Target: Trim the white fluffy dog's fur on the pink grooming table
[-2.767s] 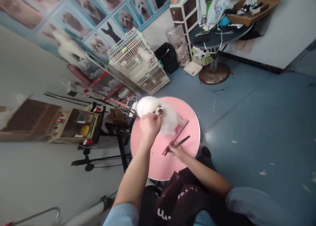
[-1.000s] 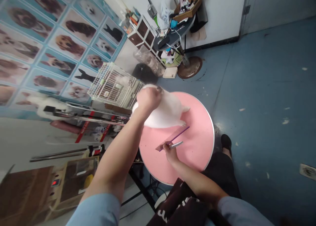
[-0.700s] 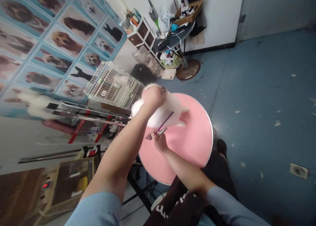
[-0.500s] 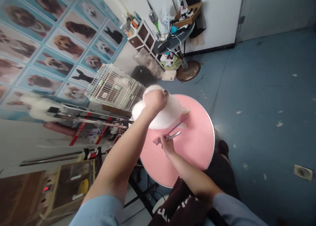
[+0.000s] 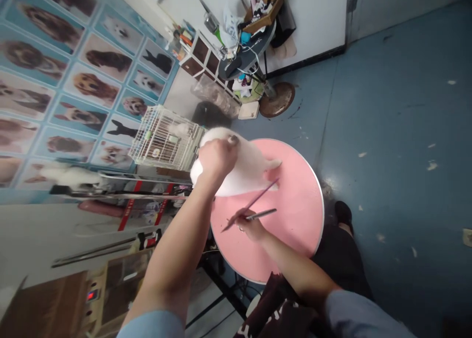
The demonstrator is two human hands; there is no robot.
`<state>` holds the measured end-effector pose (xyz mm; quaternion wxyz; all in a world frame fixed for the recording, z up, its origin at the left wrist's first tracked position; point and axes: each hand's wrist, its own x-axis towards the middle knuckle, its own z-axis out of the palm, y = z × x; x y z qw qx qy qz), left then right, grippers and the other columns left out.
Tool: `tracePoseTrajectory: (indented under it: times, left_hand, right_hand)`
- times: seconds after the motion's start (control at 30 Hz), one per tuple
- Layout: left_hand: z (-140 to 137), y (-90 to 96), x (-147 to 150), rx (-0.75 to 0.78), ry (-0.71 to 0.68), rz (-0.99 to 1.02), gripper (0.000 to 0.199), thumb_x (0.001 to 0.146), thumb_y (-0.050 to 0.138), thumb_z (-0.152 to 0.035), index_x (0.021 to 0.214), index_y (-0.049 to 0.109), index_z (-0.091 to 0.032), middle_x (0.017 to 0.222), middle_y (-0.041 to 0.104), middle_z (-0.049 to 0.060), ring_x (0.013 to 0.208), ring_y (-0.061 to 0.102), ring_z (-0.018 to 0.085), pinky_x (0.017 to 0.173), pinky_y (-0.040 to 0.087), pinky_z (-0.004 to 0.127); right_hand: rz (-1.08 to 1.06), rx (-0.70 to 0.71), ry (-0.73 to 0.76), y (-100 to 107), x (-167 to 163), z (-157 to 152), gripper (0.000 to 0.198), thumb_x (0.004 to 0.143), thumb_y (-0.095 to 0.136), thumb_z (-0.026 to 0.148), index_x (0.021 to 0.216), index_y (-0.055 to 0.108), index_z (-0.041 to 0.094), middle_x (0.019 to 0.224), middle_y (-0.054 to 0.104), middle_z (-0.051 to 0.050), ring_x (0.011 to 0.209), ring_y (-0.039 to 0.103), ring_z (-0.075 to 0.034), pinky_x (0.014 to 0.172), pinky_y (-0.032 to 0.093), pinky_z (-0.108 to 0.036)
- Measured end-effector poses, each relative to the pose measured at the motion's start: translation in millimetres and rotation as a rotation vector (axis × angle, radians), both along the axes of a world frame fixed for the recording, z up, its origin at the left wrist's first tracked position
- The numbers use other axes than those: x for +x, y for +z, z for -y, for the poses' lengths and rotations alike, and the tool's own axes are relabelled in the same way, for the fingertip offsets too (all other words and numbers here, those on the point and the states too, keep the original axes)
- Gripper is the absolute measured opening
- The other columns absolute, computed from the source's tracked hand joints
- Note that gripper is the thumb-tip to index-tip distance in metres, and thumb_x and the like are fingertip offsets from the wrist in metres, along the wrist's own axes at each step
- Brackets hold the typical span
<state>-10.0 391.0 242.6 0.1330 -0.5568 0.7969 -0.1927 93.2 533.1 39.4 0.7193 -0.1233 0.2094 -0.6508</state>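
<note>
A fluffy white dog (image 5: 249,166) is on a round pink table (image 5: 295,210). My left hand (image 5: 217,158) is closed on the dog at its far-left end. A dark nub pokes out past those fingers; which part of the dog it is, I cannot tell. My right hand (image 5: 252,227), over the near part of the table, is closed round a long purple comb (image 5: 258,198) and slim metal scissors (image 5: 263,213), which look shut. The comb is seen nearly edge-on, its far end close to the dog's legs.
Left of the table stands a white wire cage (image 5: 165,138), a small white animal inside. Behind is a dark side table (image 5: 230,70) cluttered with a wooden tray and cords. A wooden cabinet (image 5: 106,284) is at lower left. A foot (image 5: 342,212) is on the blue floor.
My right hand has drawn slightly back and turned the comb, so its teeth no longer show broadly. My left hand and the dark nub have shifted left in view, partly because the camera moved.
</note>
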Motion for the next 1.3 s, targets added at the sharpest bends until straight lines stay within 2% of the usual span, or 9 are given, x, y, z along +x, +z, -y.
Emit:
tracePoseTrajectory:
  times: [0.13,0.3,0.37,0.5,0.6,0.73,0.83,1.07,1.3]
  left_hand:
    - [0,-0.7,1,-0.022,-0.002,-0.012,0.047,0.092,0.039,-0.044,0.081,0.074,-0.014,0.088,0.071,0.016,0.087,0.066,0.029,0.073,0.046,0.038]
    - [3,-6.6,5,-0.048,-0.03,-0.015,0.035,0.087,0.048,-0.037,0.081,0.074,-0.015,0.089,0.071,0.014,0.085,0.065,0.027,0.07,0.045,0.036]
    - [4,-9.9,4,-0.049,-0.048,-0.003,0.03,0.085,0.049,-0.032,0.083,0.074,-0.015,0.089,0.071,0.014,0.085,0.064,0.027,0.069,0.044,0.036]
    - [3,-17.2,-4,-0.021,-0.127,0.018,0.028,0.082,0.049,-0.025,0.086,0.074,-0.012,0.089,0.07,0.016,0.086,0.063,0.028,0.07,0.041,0.037]
    - [2,-22.2,-13,0.021,-0.164,0.016,0.029,0.083,0.047,-0.022,0.087,0.074,-0.01,0.091,0.07,0.018,0.09,0.062,0.03,0.074,0.04,0.039]
    - [2,-26.3,-20,0.04,-0.186,-0.007,0.03,0.085,0.046,-0.021,0.086,0.074,-0.01,0.091,0.068,0.019,0.092,0.059,0.03,0.077,0.038,0.04]
    - [3,-24.4,-20,0.012,-0.19,-0.02,0.031,0.086,0.045,-0.022,0.085,0.074,-0.01,0.09,0.068,0.019,0.092,0.058,0.03,0.078,0.037,0.041]
    - [4,-13.1,-7,-0.071,-0.138,-0.058,0.029,0.083,0.045,-0.026,0.076,0.07,-0.012,0.084,0.066,0.018,0.088,0.06,0.03,0.074,0.04,0.039]
    - [8,-9.6,22,-0.161,-0.044,-0.081,0.024,0.079,0.051,-0.028,0.069,0.067,-0.014,0.077,0.065,0.015,0.079,0.061,0.027,0.07,0.042,0.038]
  right_hand:
    - [-0.042,0.23,0.019,-7,-11,5,0.034,0.076,0.066,0.05,0.068,0.054,0.02,0.063,0.069,-0.003,0.047,0.049,-0.01,0.046,0.035,-0.023]
    - [-0.03,-0.02,0.135,-14,-28,3,0.031,0.076,0.067,0.048,0.07,0.054,0.02,0.066,0.07,-0.004,0.059,0.06,-0.015,0.052,0.036,-0.025]
    - [-0.043,0.055,0.093,-29,-39,-15,0.033,0.076,0.064,0.052,0.075,0.053,0.022,0.068,0.069,-0.003,0.06,0.062,-0.017,0.051,0.036,-0.025]
    - [-0.535,0.417,0.163,-71,-78,-57,0.033,0.084,0.051,0.053,0.074,0.054,0.022,0.064,0.065,-0.004,0.058,0.061,-0.019,0.051,0.037,-0.027]
    - [-0.808,0.428,0.306,-83,-99,-77,0.033,0.086,0.052,0.047,0.065,0.053,0.021,0.051,0.057,-0.002,0.058,0.061,-0.019,0.057,0.039,-0.029]
    - [-0.592,0.297,0.408,-71,-80,-71,0.014,0.078,0.059,0.032,0.082,0.051,0.022,0.058,0.061,0.002,0.059,0.062,-0.018,0.06,0.043,-0.029]
    - [-0.444,0.188,0.323,-60,-50,-46,0.026,0.067,0.066,0.021,0.085,0.048,0.022,0.068,0.066,0.002,0.071,0.066,-0.018,0.067,0.047,-0.029]
    - [-0.552,0.081,0.083,-45,-27,2,0.02,0.078,0.059,0.023,0.091,0.044,0.024,0.083,0.067,0.0,0.081,0.067,-0.018,0.076,0.051,-0.034]
    - [-0.722,0.084,0.079,-37,-25,21,0.023,0.078,0.058,0.029,0.096,0.044,0.023,0.095,0.062,-0.004,0.088,0.063,-0.022,0.076,0.051,-0.038]
